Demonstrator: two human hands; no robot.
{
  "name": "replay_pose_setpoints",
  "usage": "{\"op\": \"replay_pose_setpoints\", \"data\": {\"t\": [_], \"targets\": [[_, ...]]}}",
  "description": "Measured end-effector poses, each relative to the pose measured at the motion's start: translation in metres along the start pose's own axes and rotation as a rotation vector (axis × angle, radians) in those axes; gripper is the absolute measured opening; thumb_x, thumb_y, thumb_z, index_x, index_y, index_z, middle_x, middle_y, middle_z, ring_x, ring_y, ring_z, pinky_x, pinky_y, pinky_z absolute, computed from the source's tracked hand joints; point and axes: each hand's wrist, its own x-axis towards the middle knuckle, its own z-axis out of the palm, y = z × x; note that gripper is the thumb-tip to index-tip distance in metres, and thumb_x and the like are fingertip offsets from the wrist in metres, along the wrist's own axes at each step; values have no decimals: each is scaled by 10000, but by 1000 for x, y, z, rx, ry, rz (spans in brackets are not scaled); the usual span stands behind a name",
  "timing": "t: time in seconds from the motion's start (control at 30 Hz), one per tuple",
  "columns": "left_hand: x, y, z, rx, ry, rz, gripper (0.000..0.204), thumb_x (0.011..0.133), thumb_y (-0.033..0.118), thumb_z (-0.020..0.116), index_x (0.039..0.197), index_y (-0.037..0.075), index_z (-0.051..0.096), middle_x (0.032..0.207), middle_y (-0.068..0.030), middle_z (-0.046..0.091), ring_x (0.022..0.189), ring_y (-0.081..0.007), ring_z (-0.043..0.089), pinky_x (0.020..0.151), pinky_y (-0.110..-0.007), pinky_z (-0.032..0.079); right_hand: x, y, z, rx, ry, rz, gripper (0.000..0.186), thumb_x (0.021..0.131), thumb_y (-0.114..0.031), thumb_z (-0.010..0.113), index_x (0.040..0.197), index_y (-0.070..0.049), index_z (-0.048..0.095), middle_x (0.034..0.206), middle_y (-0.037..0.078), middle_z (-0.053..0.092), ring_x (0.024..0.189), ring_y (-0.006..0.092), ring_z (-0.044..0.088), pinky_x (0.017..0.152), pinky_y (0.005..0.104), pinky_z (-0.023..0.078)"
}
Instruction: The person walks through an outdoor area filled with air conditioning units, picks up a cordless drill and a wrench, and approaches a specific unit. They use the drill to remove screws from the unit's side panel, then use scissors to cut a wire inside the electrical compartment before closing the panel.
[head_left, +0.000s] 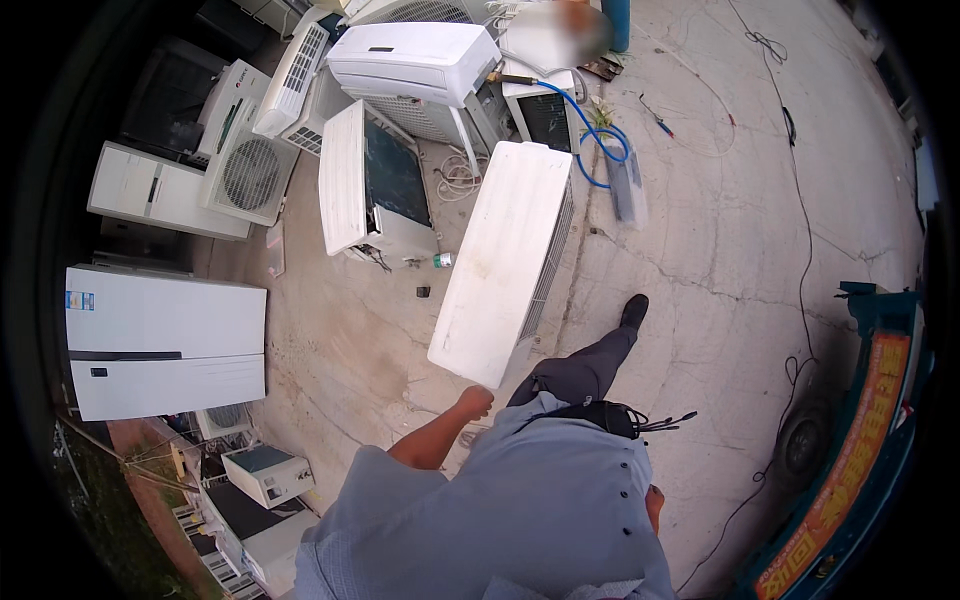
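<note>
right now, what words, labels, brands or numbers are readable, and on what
Orange banner on teal vehicle: large characters, not copied.
White boxed unit: red marking too small to read.
White refrigerator: blue sticker too small to read.
Long white unit by the left hand: none visible.

Outdoor yard, flat daylight. Ground (700, 235): pale concrete, cracked, brownish stain (372, 368) left of centre. White fridge (175, 320) toward left edge. Reddish soil (148, 482) and dark greenery (105, 515), lower left. Black cable (789, 128) along right side; teal vehicle (885, 308), orange banner (848, 470), lower right.
</note>
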Motion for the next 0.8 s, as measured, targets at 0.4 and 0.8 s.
{"op": "replay_pose_setpoints", "data": {"t": [0.4,0.8], "targets": [[226,231,-315,-1132,428,-373,275,897,226,609,1083,34,673,907,-92,706,716,-167,663,604,-324,512,214,-175,-156,-32,11,-82,354,927,-284,647,940,59,736,792,112,707,695,191,627,644,368,491],[295,276,-345,-142,345,-490,157,864,94,611,855,25,752,908,-199,729,893,-343,713,734,-475,564,339,-441,-225,-305,-169,-125,357,920,-286,643,938,57,737,794,115,707,709,191,640,655,364,494]]}}
